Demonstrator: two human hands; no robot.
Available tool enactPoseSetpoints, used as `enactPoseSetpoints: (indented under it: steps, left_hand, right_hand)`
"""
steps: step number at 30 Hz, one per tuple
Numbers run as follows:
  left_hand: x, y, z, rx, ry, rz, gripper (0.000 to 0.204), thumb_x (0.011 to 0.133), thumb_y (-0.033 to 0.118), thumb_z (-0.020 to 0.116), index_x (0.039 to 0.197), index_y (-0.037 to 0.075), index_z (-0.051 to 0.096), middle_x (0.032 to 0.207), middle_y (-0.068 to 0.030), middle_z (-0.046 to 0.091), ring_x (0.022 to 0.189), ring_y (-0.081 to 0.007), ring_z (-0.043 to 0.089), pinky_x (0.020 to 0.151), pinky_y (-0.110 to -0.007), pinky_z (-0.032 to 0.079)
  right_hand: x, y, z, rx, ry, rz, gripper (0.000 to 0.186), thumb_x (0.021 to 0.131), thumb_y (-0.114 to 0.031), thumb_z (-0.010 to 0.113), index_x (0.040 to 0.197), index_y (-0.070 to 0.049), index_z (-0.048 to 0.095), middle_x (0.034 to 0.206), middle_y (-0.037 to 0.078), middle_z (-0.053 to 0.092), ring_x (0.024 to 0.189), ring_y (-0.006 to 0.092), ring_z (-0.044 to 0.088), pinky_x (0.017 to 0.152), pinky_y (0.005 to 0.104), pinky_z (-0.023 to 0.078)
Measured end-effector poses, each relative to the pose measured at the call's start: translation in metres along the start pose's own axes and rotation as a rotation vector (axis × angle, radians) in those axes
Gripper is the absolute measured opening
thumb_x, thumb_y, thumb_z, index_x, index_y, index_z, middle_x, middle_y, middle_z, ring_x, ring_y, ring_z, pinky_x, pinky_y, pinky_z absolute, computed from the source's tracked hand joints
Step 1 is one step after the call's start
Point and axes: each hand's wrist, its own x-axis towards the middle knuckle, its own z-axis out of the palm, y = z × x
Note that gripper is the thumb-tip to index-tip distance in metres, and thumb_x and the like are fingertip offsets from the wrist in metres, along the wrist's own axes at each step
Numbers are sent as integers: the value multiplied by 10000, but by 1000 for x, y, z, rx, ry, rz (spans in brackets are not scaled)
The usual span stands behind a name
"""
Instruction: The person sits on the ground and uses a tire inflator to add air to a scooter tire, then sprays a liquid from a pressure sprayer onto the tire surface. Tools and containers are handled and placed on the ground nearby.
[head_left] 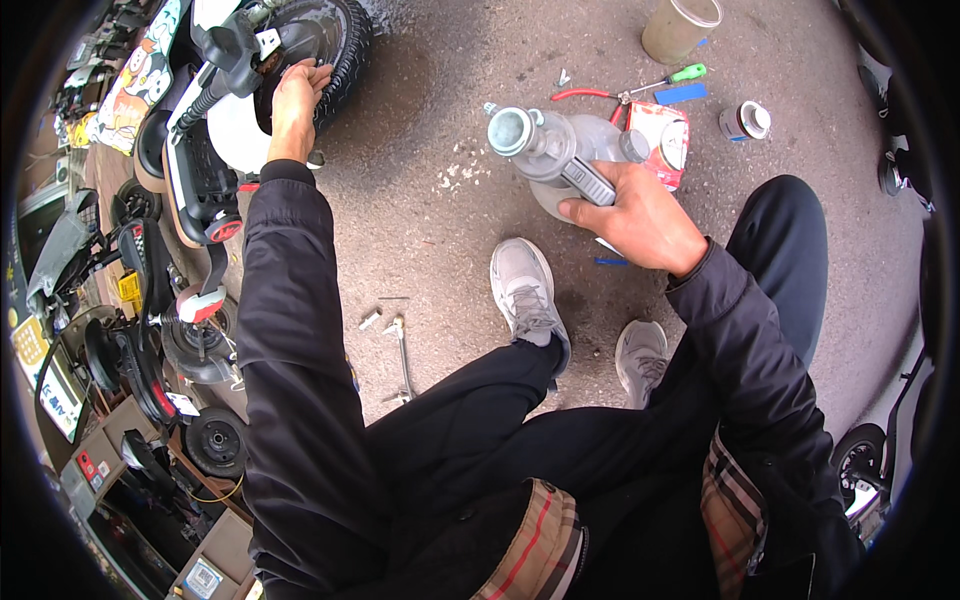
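Note:
My right hand (pixel 645 215) is wrapped round the grey handle of a large translucent plastic water bottle (pixel 590 135). The bottle is tilted, with its pale round mouth toward the left. At the upper left, my left hand (pixel 298 105) is beside the black tire (pixel 352 50) of a scooter wheel, fingers stretched out. Whether those fingers touch the tire, I cannot tell. Next to that wrist is the scooter's white fender (pixel 235 135). Dark wet patches show on the pavement around the wheel.
Right of the bottle lie red-handled pliers (pixel 590 94), a green-handled screwdriver (pixel 688 73), a blue strip (pixel 680 94), a red packet (pixel 660 140) and a small can (pixel 745 121). A tub of murky liquid (pixel 680 30) stands beyond. A wrench (pixel 403 360) lies left of my shoes. Parked scooters line the left.

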Motion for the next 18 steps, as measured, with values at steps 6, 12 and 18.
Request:
enactPoseSetpoints:
  steps: [6,12,18]
  left_hand:
    - [9,-13,-1,63,9,38,532,1007,192,453,1479,-43,530,1348,-188,711,1287,-272,643,1146,-380,407]
    - [13,-30,-4,218,28,133,535,961,226,551,1382,-101,590,1231,-188,740,1178,-246,693,1044,-322,466]
    - [17,-34,-22,345,1,126,544,1010,222,447,1453,-81,534,1264,-169,761,1235,-265,682,1109,-334,455]
  right_hand:
    - [0,-1,2,1,5,-4,351,907,-285,747,1010,51,739,700,150,657,668,216,647,695,406,524]
    - [2,0,2,3,12,-7,357,907,-285,745,1010,57,734,701,162,657,667,233,651,697,419,524]
    - [1,1,0,-13,29,-16,361,906,-289,746,1011,56,738,697,169,655,659,234,648,692,421,524]
